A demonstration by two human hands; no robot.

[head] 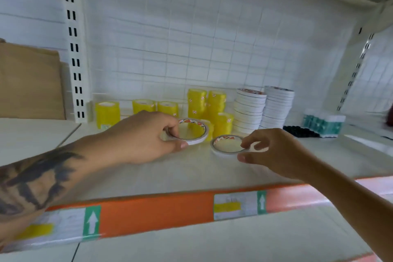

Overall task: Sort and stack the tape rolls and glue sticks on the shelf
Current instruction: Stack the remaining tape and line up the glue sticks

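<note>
Both hands pinch tape rolls: left hand [146, 136] one tilted white roll [192, 132], right hand [274, 151] one flat roll [227, 144].

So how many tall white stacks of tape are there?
2. The left stack and the right stack stand side by side at the back of the shelf, right of the yellow rolls. More may be hidden behind them.

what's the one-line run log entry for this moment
left hand: holds tilted thin white tape ring | right hand: pinches flat white tape ring on shelf
</note>
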